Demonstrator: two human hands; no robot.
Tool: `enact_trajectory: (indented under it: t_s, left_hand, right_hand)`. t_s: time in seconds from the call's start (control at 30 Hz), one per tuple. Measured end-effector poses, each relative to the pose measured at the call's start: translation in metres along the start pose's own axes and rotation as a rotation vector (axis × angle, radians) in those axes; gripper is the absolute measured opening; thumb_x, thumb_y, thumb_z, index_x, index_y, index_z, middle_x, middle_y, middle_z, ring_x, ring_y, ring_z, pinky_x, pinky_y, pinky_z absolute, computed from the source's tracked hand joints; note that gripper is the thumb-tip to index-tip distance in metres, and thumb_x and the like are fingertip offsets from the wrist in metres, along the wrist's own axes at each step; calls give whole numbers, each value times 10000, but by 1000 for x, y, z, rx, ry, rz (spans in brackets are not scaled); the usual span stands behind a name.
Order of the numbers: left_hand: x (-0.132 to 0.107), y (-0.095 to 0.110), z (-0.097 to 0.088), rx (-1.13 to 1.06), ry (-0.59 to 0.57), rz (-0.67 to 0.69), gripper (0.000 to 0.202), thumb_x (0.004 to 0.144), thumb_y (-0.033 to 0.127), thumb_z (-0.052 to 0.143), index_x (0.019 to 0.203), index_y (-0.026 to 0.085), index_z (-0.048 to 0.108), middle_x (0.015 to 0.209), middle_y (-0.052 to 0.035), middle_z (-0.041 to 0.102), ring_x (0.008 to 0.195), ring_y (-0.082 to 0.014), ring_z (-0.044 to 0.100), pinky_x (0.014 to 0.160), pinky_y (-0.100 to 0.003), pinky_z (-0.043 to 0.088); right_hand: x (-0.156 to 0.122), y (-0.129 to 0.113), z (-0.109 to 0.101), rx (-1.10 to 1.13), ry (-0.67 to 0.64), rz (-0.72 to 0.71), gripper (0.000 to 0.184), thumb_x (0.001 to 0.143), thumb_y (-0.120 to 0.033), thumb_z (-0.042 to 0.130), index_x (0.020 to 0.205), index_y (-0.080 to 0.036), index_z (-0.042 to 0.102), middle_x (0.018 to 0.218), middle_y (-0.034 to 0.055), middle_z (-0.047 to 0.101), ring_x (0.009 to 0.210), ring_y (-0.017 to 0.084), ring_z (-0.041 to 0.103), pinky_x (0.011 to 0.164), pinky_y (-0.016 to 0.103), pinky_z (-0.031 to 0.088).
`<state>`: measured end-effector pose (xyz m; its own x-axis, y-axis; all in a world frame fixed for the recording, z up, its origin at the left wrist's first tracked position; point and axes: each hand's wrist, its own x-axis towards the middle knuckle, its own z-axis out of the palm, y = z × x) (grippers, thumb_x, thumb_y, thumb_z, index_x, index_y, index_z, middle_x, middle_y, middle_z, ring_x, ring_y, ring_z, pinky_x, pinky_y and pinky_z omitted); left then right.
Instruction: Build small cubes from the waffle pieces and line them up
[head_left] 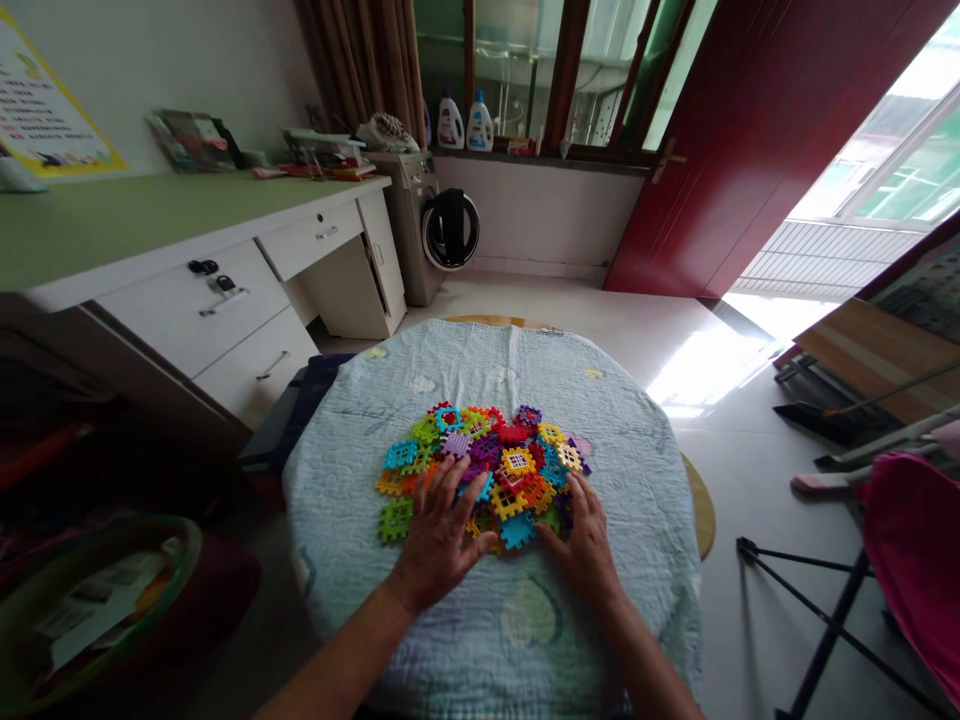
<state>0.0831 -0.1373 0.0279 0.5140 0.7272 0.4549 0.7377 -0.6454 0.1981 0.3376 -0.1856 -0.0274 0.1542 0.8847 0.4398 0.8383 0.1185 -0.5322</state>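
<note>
A heap of colourful square plastic interlocking tiles [487, 460] lies on a round table covered with a pale blue cloth [615, 430]. My left hand [439, 530] rests flat on the near left of the heap, fingers spread over orange, purple and blue pieces. My right hand [581, 535] lies at the near right edge of the heap, fingers stretched forward onto the tiles and thumb pointing inward toward a blue tile [517, 530]. Neither hand holds a piece.
A white desk with drawers [225, 290] stands to the left, a washing machine [427, 230] beyond it. A green basket [90, 610] sits low left. A red door [750, 150] is at the back right, with tripod legs [817, 610] and pink cloth [915, 560] on the right.
</note>
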Motion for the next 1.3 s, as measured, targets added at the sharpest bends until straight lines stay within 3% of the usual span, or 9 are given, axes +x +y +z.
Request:
enact_trajectory:
  t_s: [0.1,0.23,0.37,0.73,1.0,1.17,1.3]
  left_hand:
    - [0,-47,-1,-6,129,-180,574,925,470,511,1432,217,418,1495,-167,396,1421,-337,321,1152,-558,250]
    - [5,-112,7,40,206,-361,501,937,515,441,1295,177,534,1387,-190,492,1330,-339,437,1096,-536,353]
    - [8,-144,18,60,178,-443,494,941,524,388,1197,151,586,1256,-191,594,1216,-336,538,1027,-522,434]
    - [6,-140,15,-81,110,-453,436,952,500,360,1047,181,642,1118,-121,690,1097,-279,618,1015,-457,468]
    - [7,-139,14,-56,90,-446,450,954,494,352,1045,163,643,1105,-133,691,1079,-289,622,997,-458,475]
    - [7,-140,15,-44,75,-448,450,951,491,351,1047,158,639,1118,-138,688,1088,-292,613,1001,-461,468]
    - [7,-140,16,-37,73,-458,436,945,485,355,1040,166,637,1117,-134,688,1080,-289,614,993,-459,471]
  right_hand:
    - [1,0,-1,-15,11,-22,722,861,-447,636,1481,-231,335,1459,167,428,1346,339,407,1078,589,385]
    - [1,-3,-5,-15,22,-54,656,879,-407,610,1458,-241,351,1440,157,440,1347,335,401,1081,595,378]
    - [1,-4,-8,-24,8,-43,626,884,-403,604,1441,-243,368,1435,154,442,1342,333,403,1079,592,381]
    - [4,-8,-12,103,13,74,498,863,-347,597,1337,-225,501,1390,143,486,1300,310,462,1082,552,412]
    - [-1,5,-20,439,169,419,419,910,-371,478,1289,-196,509,1263,127,579,1167,271,573,1013,482,460]
    - [0,5,-21,233,239,386,365,848,-309,475,1176,-181,571,1183,121,585,1151,288,539,1023,503,412]
    - [3,0,-19,96,176,293,352,823,-288,505,1148,-184,590,1150,124,612,1127,300,529,1020,512,390]
